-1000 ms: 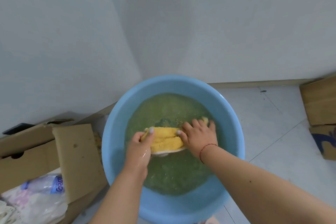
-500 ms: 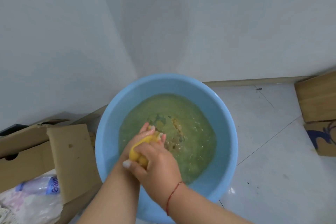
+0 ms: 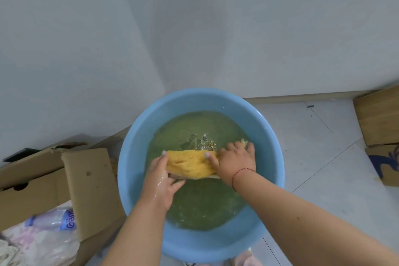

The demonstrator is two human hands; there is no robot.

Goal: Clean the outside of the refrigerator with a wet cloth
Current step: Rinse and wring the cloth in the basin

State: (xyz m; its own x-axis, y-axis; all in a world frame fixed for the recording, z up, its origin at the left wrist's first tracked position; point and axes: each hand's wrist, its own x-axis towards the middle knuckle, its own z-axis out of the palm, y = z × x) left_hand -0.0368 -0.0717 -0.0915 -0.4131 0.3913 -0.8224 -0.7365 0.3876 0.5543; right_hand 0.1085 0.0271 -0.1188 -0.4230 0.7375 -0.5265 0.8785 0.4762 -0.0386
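Head view, looking down into a round blue basin [image 3: 133, 170] that stands on a pale tiled floor [image 3: 319, 157] in the corner of two white walls [image 3: 64, 49]. The basin holds greenish, cloudy water [image 3: 203, 205], disturbed into ripples and small splashes just beyond the fingertips.

A yellow cloth [image 3: 190, 163] is stretched lengthwise between the two hands, at the water's surface near the middle of the basin. The left hand [image 3: 160, 179] grips the cloth's left end: its fingers [image 3: 162, 158] are curled over the far edge of the fabric, one pale fingernail showing on top, and the thumb reaches under the near edge. The skin of this hand glistens with water. The right hand [image 3: 236, 161] grips the cloth's right end: its thumb presses across the top of the fabric toward the left hand, while the other fingers are curled, slightly spread, over a bunched tip of cloth that pokes out past them. A thin red string bracelet [image 3: 240, 174] circles the right wrist.

To the left of the left hand, outside the basin, an open cardboard box [image 3: 86, 183] holds a clear plastic bottle with a blue label [image 3: 64, 221]. To the right of the right hand, well apart from the basin, two more cardboard boxes [image 3: 377, 119] are stacked against the wall.
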